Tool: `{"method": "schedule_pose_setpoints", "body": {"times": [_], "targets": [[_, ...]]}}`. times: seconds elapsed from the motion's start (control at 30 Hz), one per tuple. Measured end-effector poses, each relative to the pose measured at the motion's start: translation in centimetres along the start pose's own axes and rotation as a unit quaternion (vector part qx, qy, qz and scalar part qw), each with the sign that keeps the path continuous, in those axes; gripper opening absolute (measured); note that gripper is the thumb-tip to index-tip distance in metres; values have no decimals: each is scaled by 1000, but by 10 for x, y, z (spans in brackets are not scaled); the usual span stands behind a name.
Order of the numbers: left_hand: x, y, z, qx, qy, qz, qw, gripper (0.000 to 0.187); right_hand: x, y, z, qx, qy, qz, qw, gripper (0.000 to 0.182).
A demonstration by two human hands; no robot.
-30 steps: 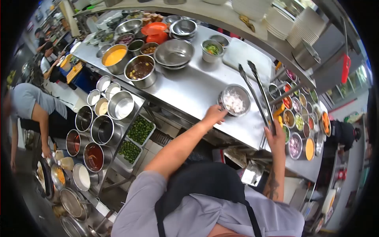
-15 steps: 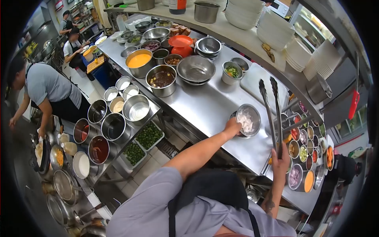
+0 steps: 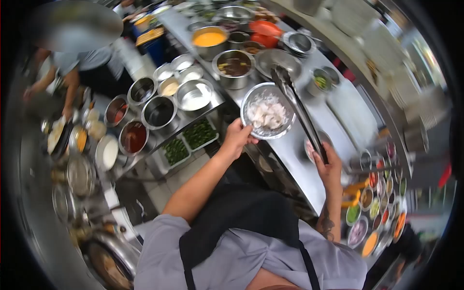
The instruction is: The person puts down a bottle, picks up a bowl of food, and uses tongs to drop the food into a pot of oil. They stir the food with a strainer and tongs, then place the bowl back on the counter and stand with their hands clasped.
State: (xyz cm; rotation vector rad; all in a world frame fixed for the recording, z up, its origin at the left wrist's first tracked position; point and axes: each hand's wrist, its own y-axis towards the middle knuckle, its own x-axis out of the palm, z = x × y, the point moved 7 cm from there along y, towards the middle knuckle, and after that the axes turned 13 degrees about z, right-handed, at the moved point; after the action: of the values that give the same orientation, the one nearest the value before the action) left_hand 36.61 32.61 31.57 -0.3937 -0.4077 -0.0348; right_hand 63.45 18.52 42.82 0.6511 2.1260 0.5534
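My left hand (image 3: 238, 138) grips the lower left rim of a metal bowl (image 3: 245, 104), lifted in front of me near the counter's edge. Pale, whitish pieces coated in something white (image 3: 267, 115) lie inside it. In my right hand (image 3: 329, 166) is a pair of long metal tongs (image 3: 305, 116) with black handles, pressed nearly together. Their tips point up and away, above the bowl's upper right side. Beside my right hand a second small metal bowl (image 3: 326, 138) rests on the steel counter (image 3: 290, 166), partly hidden by the hand and tongs.
Pots of orange sauce (image 3: 209, 36) and brown liquid (image 3: 234, 64) stand on the counter beyond the bowl. More pots, one with red sauce (image 3: 134, 137), crowd the left table. Several ingredient containers (image 3: 358, 231) sit at right. A co-worker (image 3: 99, 63) leans over at the far left.
My left hand has lifted the bowl of pale pieces off the counter and moved it left. The tongs, earlier spread apart, have closed and swung left. The whole view has shifted and blurred.
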Motion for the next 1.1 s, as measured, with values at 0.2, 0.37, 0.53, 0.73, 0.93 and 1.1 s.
{"method": "schedule_pose_setpoints", "body": {"times": [0.2, 0.37, 0.53, 0.73, 0.93, 1.1], "targets": [[-187, -86, 4, 78, -68, 270, 957, 18, 128, 27, -97, -84, 138, -198, 967, 42], [-292, -214, 10, 170, -152, 452, 862, 19, 208, 14, -223, -245, 254, -348, 869, 46], [-342, -366, -8, 296, -210, 599, 713, 20, 237, -39, -342, -397, 305, -422, 756, 40], [-385, -539, -14, 344, -226, 738, 535, 13, 181, -111, -534, -600, 348, -405, 595, 42], [-392, -646, -23, 440, -208, 761, 429, 13, 122, -197, -628, -719, 345, -359, 484, 43], [-395, -694, -35, 471, -182, 779, 371, 16, 95, -249, -666, -749, 356, -361, 426, 42]]}}
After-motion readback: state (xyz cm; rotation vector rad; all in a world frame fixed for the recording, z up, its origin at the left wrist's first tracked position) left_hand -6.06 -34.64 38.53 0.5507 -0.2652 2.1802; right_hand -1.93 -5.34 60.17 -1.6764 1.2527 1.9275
